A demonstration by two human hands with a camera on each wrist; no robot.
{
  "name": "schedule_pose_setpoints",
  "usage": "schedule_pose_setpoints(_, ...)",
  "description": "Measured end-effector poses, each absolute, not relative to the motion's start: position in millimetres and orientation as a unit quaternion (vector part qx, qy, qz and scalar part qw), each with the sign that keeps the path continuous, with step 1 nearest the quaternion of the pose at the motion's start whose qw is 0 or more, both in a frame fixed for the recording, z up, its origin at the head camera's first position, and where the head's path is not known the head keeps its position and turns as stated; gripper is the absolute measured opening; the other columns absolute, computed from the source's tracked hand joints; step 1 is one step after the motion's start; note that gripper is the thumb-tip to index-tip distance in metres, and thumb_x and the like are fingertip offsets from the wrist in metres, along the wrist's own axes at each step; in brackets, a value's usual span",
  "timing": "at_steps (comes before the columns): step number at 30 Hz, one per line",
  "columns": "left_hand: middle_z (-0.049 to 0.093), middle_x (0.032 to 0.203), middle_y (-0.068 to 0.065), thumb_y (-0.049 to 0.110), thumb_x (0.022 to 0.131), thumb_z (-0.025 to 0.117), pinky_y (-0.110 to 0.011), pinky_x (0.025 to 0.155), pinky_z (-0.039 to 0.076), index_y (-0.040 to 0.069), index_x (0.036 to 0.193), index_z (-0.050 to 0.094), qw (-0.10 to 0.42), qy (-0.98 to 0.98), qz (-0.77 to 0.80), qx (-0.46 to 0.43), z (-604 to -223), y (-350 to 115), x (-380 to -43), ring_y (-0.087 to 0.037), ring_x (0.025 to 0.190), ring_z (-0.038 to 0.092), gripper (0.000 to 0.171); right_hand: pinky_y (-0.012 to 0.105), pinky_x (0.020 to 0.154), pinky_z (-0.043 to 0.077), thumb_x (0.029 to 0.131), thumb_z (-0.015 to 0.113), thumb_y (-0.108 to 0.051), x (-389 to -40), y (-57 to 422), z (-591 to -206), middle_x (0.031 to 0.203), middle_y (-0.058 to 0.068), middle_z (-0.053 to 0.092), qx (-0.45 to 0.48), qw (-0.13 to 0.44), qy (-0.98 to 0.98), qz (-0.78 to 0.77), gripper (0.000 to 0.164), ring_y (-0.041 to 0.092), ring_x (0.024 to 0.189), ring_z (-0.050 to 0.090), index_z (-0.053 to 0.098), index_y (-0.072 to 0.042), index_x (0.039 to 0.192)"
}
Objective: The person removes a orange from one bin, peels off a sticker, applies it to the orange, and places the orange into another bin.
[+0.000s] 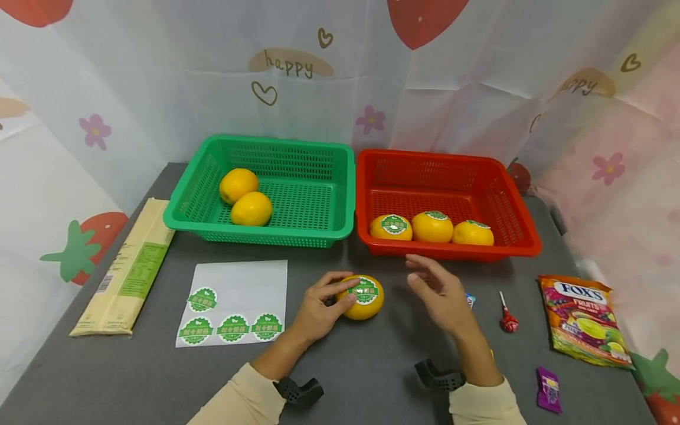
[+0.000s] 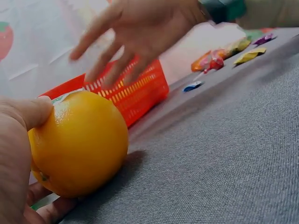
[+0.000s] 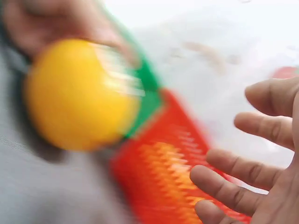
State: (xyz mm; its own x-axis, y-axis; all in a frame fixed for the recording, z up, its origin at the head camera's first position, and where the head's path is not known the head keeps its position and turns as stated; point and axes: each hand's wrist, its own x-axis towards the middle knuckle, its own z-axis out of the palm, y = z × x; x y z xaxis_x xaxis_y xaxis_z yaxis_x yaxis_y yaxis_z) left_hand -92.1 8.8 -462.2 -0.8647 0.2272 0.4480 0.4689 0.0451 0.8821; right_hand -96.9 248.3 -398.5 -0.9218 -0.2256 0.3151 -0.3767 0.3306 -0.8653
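Observation:
An orange with a round green-and-white sticker on top rests on the grey table. My left hand grips it from the left, its thumb at the sticker's edge; in the left wrist view the thumb and fingertips lie against the orange. My right hand is held apart from it, to its right, with loosely spread fingers and nothing in them. The right wrist view shows these fingers too, while the orange is blurred there. A white sheet bearing several such stickers lies left of my left hand.
A green basket at the back holds two oranges without visible stickers. Beside it, a red basket holds three stickered oranges. A long cream package lies at left. At right are a lollipop, a purple sweet and a candy bag.

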Motion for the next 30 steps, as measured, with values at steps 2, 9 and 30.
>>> schedule_pose_setpoints(2,0.056,0.118,-0.030,-0.012,0.084,0.066,-0.036,0.087,0.048,-0.013,0.112,0.066,0.090,-0.716,-0.648,-0.244,-462.0,8.1,-92.2,-0.041,0.107,0.055,0.028,0.022,0.082,0.048,0.090,0.058,0.010,-100.6,267.8,-393.0,0.115,0.022,0.062,0.186,0.116,-0.807,0.548,0.033,0.025,0.096,0.061,0.058,0.010,0.123)
schedule_pose_setpoints(9,0.055,0.119,-0.029,-0.012,0.085,0.065,-0.030,0.092,0.044,-0.013,0.114,0.065,0.088,-0.720,-0.640,-0.254,-461.0,7.7,-91.2,-0.041,0.110,0.053,0.029,0.018,0.082,0.042,0.092,0.060,0.004,-109.4,333.8,-379.2,0.118,0.003,0.059,0.124,0.247,-0.832,0.480,0.034,0.011,0.099,0.054,0.061,0.002,0.126)
schedule_pose_setpoints(30,0.050,0.123,-0.005,0.011,0.094,0.061,-0.037,0.090,0.043,0.011,0.139,0.055,0.064,-0.784,-0.564,-0.251,-494.3,6.0,-102.3,-0.022,0.109,0.050,0.045,0.066,0.104,0.015,0.094,0.061,-0.019,-138.6,391.6,-416.4,0.152,0.011,0.030,-0.015,0.201,-0.881,0.428,0.045,0.033,0.139,0.017,0.055,0.002,0.133)
